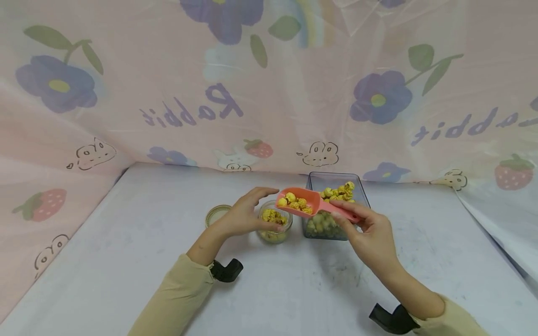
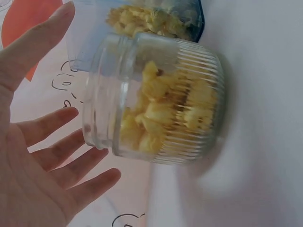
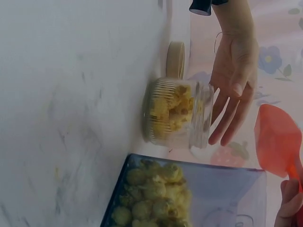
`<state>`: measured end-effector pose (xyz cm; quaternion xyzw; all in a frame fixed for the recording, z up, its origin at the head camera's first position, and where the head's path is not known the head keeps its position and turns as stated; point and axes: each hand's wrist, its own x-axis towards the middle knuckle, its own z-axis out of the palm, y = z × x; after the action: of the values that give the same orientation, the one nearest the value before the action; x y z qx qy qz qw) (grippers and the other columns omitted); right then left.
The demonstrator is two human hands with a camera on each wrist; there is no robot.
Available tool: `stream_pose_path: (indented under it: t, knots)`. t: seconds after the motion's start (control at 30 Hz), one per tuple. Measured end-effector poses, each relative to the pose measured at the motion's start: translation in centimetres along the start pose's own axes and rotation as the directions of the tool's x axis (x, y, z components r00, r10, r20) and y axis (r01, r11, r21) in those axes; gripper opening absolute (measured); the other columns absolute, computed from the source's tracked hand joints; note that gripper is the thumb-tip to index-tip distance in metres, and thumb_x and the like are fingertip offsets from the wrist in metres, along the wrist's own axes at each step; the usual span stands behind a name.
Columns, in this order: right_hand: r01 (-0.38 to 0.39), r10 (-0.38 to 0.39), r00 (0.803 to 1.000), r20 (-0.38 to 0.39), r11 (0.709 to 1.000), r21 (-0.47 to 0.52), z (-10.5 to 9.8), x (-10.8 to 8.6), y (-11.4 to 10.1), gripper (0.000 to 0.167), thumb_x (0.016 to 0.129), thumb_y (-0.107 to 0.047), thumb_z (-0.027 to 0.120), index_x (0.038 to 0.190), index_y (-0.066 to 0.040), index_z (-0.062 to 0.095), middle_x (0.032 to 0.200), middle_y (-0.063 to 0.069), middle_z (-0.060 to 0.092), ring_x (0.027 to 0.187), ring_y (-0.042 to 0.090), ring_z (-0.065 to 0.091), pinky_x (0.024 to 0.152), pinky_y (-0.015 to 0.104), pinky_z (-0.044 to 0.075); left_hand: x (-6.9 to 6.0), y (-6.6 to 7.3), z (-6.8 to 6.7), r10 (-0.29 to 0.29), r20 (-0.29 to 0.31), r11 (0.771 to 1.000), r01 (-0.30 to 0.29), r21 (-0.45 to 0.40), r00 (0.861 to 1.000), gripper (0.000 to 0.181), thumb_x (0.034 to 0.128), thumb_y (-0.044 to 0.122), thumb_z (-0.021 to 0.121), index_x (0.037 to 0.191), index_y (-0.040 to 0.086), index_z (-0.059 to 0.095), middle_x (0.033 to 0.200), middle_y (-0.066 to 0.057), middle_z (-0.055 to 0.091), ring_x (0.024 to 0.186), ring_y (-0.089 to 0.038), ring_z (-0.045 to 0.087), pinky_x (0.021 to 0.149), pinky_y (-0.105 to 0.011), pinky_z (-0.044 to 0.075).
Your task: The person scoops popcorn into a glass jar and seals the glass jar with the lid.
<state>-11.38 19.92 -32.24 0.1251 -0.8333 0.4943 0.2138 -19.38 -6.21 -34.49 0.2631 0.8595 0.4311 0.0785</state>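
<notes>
Pink cloth [image 1: 302, 107] hangs behind the tabletop [image 1: 273, 298]. The right hand [image 1: 374, 235] grips a scoop [image 1: 313, 199] of popcorn [image 1: 301, 202]; the left hand [image 1: 244, 214] is spread by a jar [image 2: 194, 61].

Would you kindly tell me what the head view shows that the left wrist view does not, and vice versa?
Only the head view shows the round, gold-rimmed lid, the bare right hand and the yellow popcorn inside the coral-red plastic scoop.

Only the left wrist view shows the palm of the bare left hand and, clearly, the fine ribs on the wall of the clear, round glass jar.

Both show that jar with popcorn in it, the left hand, at least part of the scoop, and the clear, boxy container holding more popcorn.
</notes>
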Motion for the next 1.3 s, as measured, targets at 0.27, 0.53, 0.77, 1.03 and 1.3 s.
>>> stream_pose_path:
  t: [0.27,0.53,0.77,1.03,1.3]
  knots:
    - [-0.025,0.025,1.0,0.016,1.0,-0.018,0.5,-0.3,0.2,0.024,0.085,0.001,0.07,0.109,0.0,0.071,0.102,0.015,0.07,0.078,0.003,0.055,0.058,0.012,0.045,-0.2,-0.7,0.0,0.015,0.018,0.999,-0.014,-0.039,1.0,0.084,0.0705,0.029,0.086,0.141,0.009,0.044,0.143,-0.005,0.046,0.135,-0.027,0.039,0.108,-0.048,0.038]
    - [-0.038,0.038,0.999,0.016,0.999,-0.011,1.1,-0.5,0.6,0.024,0.085,-0.001,0.07,0.108,0.0,0.071,0.099,0.015,0.071,0.077,0.001,0.057,0.061,0.011,0.048,-0.3,-1.5,-0.1,0.007,0.024,0.999,-0.006,-0.041,1.0,0.079,0.0725,0.024,0.085,0.139,0.009,0.046,0.142,-0.007,0.047,0.132,-0.029,0.041,0.107,-0.049,0.039]
    - [-0.035,0.036,0.999,0.024,0.999,-0.015,1.5,-0.9,1.0,0.022,0.085,-0.003,0.071,0.107,-0.003,0.072,0.1,0.012,0.071,0.075,0.003,0.055,0.059,0.014,0.048,-0.5,-2.1,0.0,-0.004,0.034,0.999,0.006,-0.038,0.999,0.079,0.0741,0.024,0.084,0.141,0.008,0.045,0.142,-0.009,0.046,0.131,-0.031,0.043,0.107,-0.049,0.04]
    - [-0.033,0.034,0.999,0.022,0.998,-0.053,1.9,-1.4,1.6,0.023,0.082,-0.002,0.073,0.105,-0.003,0.073,0.103,0.013,0.071,0.076,0.002,0.056,0.058,0.015,0.047,-0.6,-2.6,0.2,-0.004,0.053,0.998,0.008,-0.065,0.999,0.076,0.0764,0.023,0.082,0.141,0.01,0.045,0.143,-0.009,0.046,0.131,-0.031,0.044,0.105,-0.05,0.041]
    - [0.013,-0.012,1.0,0.008,0.997,-0.075,2.0,-1.6,1.9,0.024,0.079,0.0,0.075,0.103,-0.004,0.074,0.096,0.011,0.072,0.069,0.005,0.051,0.052,0.018,0.044,-0.6,-2.8,0.4,-0.026,0.073,0.991,0.035,-0.126,0.997,0.074,0.0771,0.023,0.082,0.141,0.016,0.045,0.14,-0.009,0.049,0.125,-0.031,0.049,0.095,-0.042,0.05]
